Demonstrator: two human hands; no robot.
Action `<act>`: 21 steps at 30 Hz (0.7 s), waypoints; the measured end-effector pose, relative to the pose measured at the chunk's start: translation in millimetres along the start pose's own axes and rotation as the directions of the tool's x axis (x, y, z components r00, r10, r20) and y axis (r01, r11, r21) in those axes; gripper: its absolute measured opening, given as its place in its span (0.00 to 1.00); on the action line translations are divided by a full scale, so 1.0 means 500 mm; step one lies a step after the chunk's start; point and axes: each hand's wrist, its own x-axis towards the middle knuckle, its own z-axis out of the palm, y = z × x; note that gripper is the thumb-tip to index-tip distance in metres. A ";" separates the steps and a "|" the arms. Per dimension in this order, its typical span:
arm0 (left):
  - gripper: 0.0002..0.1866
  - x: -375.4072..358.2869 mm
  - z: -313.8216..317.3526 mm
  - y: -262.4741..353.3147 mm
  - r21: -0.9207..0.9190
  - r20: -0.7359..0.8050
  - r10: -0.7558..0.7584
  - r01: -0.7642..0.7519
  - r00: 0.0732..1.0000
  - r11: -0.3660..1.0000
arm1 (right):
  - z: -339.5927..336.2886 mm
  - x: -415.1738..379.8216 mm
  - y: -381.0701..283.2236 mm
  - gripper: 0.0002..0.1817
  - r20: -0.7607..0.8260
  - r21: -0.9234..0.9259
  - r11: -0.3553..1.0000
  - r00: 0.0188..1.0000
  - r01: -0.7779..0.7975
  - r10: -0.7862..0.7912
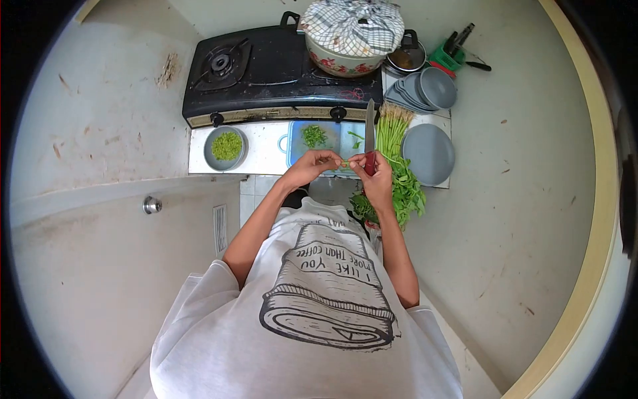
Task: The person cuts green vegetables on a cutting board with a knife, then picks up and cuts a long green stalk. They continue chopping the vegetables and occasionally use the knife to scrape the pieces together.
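Observation:
My right hand [376,175] is closed round the red handle of a knife [370,130], its blade pointing up and away from me. Between the fingertips of both hands is a small green stem piece [345,163], pinched on its left side by my left hand [312,166]. Just beyond them lies a blue cutting board [300,146] with a small pile of chopped greens [314,136] on it. A bundle of long green stems [392,136] with leaves lies right beside my right hand.
A grey bowl [211,159] of chopped green pieces stands at the left. Behind the board is a black stove [276,86] with a cloth-covered pot [342,64]. Grey bowls [437,88], a grey plate [428,155] and a green holder [444,58] are at the right.

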 end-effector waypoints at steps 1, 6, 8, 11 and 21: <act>0.15 -0.008 -0.002 0.015 0.001 -0.007 0.004 -0.004 1.000 1.000 | 0.002 0.004 -0.001 0.10 0.001 -0.002 1.000 1.000 0.003 -0.003; 0.15 -0.031 -0.026 0.051 0.220 -0.052 0.036 -0.024 0.998 0.975 | 0.035 0.022 0.006 0.10 -0.009 0.051 0.999 1.000 -0.008 0.008; 0.14 -0.030 -0.039 0.046 0.225 -0.080 0.070 -0.050 0.994 0.973 | 0.050 0.028 0.009 0.09 -0.021 0.048 0.999 0.999 -0.023 0.024; 0.13 -0.032 -0.062 0.028 0.214 -0.125 0.134 -0.105 0.983 0.971 | 0.070 0.042 0.027 0.09 -0.021 0.045 0.999 1.000 -0.004 0.005; 0.14 -0.041 -0.168 0.049 0.341 -0.047 0.140 -0.116 0.989 0.933 | 0.153 0.091 0.011 0.10 -0.097 -0.051 0.997 0.994 -0.054 0.049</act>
